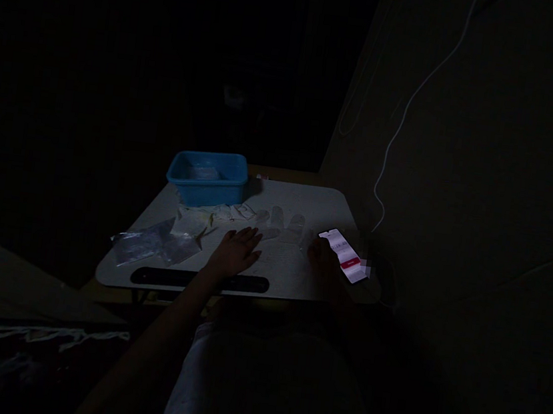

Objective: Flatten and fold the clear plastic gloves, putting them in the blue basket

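Note:
My left hand (pixel 236 252) lies palm down on the small white table (pixel 302 197), fingers stretched out and holding nothing. Just beyond its fingertips are several clear, rounded plastic pieces (pixel 295 228), whose kind I cannot make out in the dim light. My right hand (pixel 323 258) is a dark shape with curled fingers at the left edge of a lit phone (pixel 346 256). Beside those fingers a faint clear piece (pixel 307 239) shows; whether they grip it is hard to see. Crumpled whitish scraps (pixel 191 220) lie left of the clear pieces.
A blue plastic basin (pixel 210 192) with something pale inside stands at the back left. Flat clear plastic bags (pixel 135 245) lie at the left edge. A black slot (pixel 160 277) runs along the front. A white cable (pixel 402 125) hangs down the right wall.

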Demonstrator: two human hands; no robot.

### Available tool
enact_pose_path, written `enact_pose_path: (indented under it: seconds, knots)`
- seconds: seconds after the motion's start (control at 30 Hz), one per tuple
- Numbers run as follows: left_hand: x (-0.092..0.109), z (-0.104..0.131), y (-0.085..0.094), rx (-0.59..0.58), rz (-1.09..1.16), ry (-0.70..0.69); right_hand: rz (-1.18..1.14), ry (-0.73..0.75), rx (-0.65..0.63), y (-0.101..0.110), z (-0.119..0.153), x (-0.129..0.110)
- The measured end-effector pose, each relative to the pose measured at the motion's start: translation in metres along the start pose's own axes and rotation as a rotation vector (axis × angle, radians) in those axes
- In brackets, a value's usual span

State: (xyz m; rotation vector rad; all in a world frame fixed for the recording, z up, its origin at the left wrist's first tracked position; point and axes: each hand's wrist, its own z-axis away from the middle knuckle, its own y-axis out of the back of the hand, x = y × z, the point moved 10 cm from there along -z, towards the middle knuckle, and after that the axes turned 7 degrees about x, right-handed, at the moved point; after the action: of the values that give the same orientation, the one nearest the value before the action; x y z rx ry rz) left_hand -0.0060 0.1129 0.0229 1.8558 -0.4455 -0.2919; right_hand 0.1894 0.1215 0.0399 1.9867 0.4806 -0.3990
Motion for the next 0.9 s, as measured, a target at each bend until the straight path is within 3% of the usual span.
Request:
enact_pose_path:
  seconds: [0.13,0.27,0.57,0.77,0.9]
  knots:
    - [-0.001,0.0,-0.001,0.004,0.001,0.004,-0.293,-0.061,0.07,-0.005,0.0,0.011]
    - [0.0,0.001,0.0,0.002,0.014,-0.007,-0.378,0.001,0.0,-0.008,0.003,0.001]
    - [0.0,0.002,0.001,0.01,0.007,-0.004,-0.327,0.281,-0.192,-0.018,0.024,-0.04]
    - [0.001,0.002,0.001,-0.007,0.0,-0.009,-0.128,0.462,-0.221,-0.022,0.029,-0.054]
    - [0.002,0.003,0.002,-0.004,-0.008,-0.016,-0.058,0.49,-0.252,-0.025,0.03,-0.057]
